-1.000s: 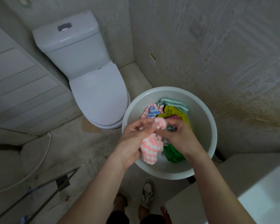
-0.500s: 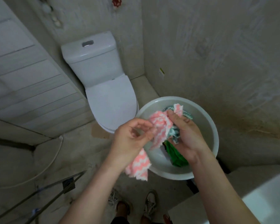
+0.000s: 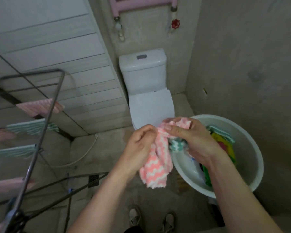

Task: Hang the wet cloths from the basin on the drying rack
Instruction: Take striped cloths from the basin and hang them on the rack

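- Fingers (image 3: pixel 145 132) of the left hand (image 3: pixel 138 148) are curled round the upper part of the pink zigzag cloth (image 3: pixel 155 170). The cloth hangs below the fist, just left of the basin. The right hand (image 3: pixel 196 142) pinches the same cloth's top edge between thumb and fingertips, and a bunched teal cloth (image 3: pixel 176 146) is tucked under its palm.
- Step in hand, as I judge it: pulling the pink zigzag cloth apart from the teal one and opening it out before it goes on a rail.
- At the far left, the drying rack (image 3: pixel 58 91) carries hung cloths (image 3: pixel 39 107), pink and teal, on several rails. Its left part is cut off by the frame edge and blurred, so which rail is free is hard to tell.
- The next move calls for finding two corners and spreading the cloth flat. It then has to be carried left and draped over a bare rail. The teal cloth probably needs dropping back into the basin first.
- On the right, the basin (image 3: pixel 252 148) holds heaped cloths (image 3: pixel 223 140) in teal, yellow and green, so the task looks partway through.
- The right forearm covers the basin's near side, so the cloths left in it cannot be counted.
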Demonstrator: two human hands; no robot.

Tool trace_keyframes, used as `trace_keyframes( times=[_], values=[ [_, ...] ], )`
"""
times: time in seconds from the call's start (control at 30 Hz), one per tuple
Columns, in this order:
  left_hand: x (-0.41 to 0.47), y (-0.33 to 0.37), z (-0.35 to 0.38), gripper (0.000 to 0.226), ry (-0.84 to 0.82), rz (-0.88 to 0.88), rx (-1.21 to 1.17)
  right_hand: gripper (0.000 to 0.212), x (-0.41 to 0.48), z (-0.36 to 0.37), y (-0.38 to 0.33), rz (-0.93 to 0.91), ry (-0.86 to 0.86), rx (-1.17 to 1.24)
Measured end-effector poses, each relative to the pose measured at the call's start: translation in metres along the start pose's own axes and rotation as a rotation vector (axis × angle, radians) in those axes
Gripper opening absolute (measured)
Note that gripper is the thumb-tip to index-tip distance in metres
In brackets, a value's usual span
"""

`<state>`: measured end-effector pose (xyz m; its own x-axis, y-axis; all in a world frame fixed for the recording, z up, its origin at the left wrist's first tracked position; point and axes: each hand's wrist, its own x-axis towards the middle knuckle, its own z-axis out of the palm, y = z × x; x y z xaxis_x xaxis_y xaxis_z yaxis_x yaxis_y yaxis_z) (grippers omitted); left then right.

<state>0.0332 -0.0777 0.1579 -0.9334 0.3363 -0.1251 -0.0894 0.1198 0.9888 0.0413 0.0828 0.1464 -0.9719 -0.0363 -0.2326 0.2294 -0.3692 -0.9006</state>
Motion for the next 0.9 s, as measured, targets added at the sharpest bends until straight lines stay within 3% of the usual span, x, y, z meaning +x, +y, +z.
trace_keyframes(
  times=[0.07,0.2,0.4,0.47,0.53,0.77,0.83,0.9],
  values=[
    [-0.007,0.002,-0.015,0.025,0.005,-0.018,-0.054,0.013,0.006,0.014,0.001,0.01,-0.063,-0.044],
    [-0.021,0.005,-0.056,0.018,0.056,0.0,-0.037,0.017,0.012,0.044,0.003,0.018,-0.271,-0.232],
    [-0.069,0.007,-0.141,0.015,0.251,0.079,0.218,0.034,0.017,0.114,-0.004,0.035,-0.582,-0.678],
    [-0.095,0.007,-0.174,0.018,0.41,0.125,0.227,0.057,0.017,0.145,0.001,0.022,-0.641,-0.839],
    [-0.111,0.011,-0.194,0.017,0.493,0.134,0.198,0.073,0.016,0.162,0.002,0.016,-0.621,-0.94],
    [-0.177,0.013,-0.247,0.014,0.576,0.086,0.172,0.064,0.008,0.243,0.033,0.001,-0.543,-1.271],
    [-0.191,0.013,-0.261,0.02,0.56,0.08,0.145,0.053,0.009,0.258,0.04,-0.097,-0.473,-1.397],
    [-0.202,0.014,-0.272,0.022,0.538,0.071,0.094,0.032,0.007,0.272,0.043,-0.218,-0.395,-1.351]
  ],
)
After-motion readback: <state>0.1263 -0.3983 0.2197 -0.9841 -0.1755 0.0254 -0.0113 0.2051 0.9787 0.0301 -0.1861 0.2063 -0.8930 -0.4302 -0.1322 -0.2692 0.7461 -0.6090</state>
